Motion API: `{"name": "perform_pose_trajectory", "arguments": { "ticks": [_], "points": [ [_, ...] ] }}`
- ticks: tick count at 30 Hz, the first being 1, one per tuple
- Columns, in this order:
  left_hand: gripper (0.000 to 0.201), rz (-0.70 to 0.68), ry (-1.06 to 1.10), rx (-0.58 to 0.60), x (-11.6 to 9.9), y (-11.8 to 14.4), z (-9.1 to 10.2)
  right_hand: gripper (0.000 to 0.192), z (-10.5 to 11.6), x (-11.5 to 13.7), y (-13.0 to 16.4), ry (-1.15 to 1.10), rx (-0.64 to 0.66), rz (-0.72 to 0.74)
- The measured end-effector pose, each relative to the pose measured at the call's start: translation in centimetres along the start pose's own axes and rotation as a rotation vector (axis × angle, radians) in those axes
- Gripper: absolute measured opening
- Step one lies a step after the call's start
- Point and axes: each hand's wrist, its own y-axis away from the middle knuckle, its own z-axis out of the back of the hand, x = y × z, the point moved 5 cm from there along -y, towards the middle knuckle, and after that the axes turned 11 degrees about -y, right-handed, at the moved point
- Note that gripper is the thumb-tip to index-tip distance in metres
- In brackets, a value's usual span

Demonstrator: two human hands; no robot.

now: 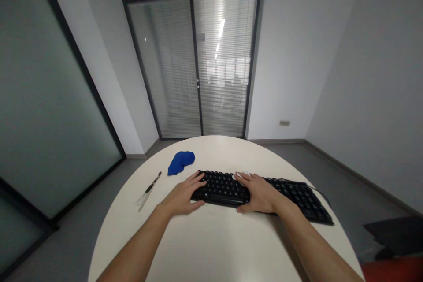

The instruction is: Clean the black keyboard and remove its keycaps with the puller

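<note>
A long black keyboard (224,187) lies across the round table, its right part (312,202) reaching toward the right edge. My left hand (181,197) rests at its left end, fingers stretched onto the keys and thumb out along the front edge. Over the middle of the keyboard lies my right hand (259,191), palm down with extended fingers, hiding some keys. Bits of something white (246,172) show by its fingertips; their kind is unclear. Left of the keyboard are a blue curved cloth-like piece (181,161) and a slim black-and-clear brush-like tool (150,188).
The cream round table (211,242) has a curved edge all round. A cable (320,193) runs behind the keyboard's right end. Beyond stand glass doors with blinds (194,66). A dark object (396,233) above something red (393,269) is at the lower right.
</note>
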Motion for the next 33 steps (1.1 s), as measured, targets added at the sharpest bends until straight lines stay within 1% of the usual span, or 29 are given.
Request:
{"name": "perform_pose_trajectory", "arguments": {
  "ticks": [3, 5, 8, 11, 14, 16, 18, 20, 24, 28, 31, 33],
  "points": [
    [0.062, 0.004, -0.02, -0.007, 0.0, 0.0, 0.2, 0.115, 0.6, 0.7, 0.0, 0.017, -0.026, 0.048],
    [0.064, 0.005, -0.028, -0.016, 0.1, 0.1, 0.5, 0.111, 1.1, 1.1, 0.1, 0.004, -0.021, 0.055],
    [0.059, 0.006, 0.004, -0.032, 0.3, 0.2, 1.1, 0.102, 1.9, 1.6, 0.4, -0.031, -0.005, 0.05],
    [0.055, 0.034, 0.08, -0.058, 0.5, 0.3, 1.7, 0.087, 2.9, 2.5, 1.0, -0.042, -0.022, 0.046],
    [0.049, 0.107, 0.161, -0.091, 0.8, 0.4, 2.1, 0.067, 4.0, 3.7, 1.6, -0.026, -0.061, 0.024],
    [0.044, 0.162, 0.222, -0.103, 1.0, 0.4, 2.2, 0.054, 4.7, 4.5, 2.1, -0.003, -0.095, 0.035],
    [0.039, 0.2, 0.297, -0.118, 1.3, 0.3, 2.2, 0.043, 5.3, 5.3, 2.4, 0.028, -0.151, 0.074],
    [0.034, 0.216, 0.374, -0.151, 1.5, 0.3, 2.3, 0.036, 5.6, 5.9, 2.6, 0.067, -0.225, 0.129],
    [0.029, 0.225, 0.444, -0.218, 1.8, 0.4, 2.8, 0.034, 5.7, 5.9, 2.5, 0.167, -0.369, 0.216],
    [0.034, 0.266, 0.468, -0.203, 1.8, 0.9, 3.0, 0.034, 5.5, 5.3, 2.1, 0.22, -0.516, 0.245],
    [0.04, 0.36, 0.53, -0.21, 1.9, 1.2, 2.5, 0.033, 5.7, 4.8, 1.9, 0.186, -0.64, 0.249],
    [0.044, 0.428, 0.588, -0.205, 1.9, 1.1, 1.9, 0.032, 5.6, 4.5, 1.7, 0.17, -0.678, 0.261]
  ]
}}
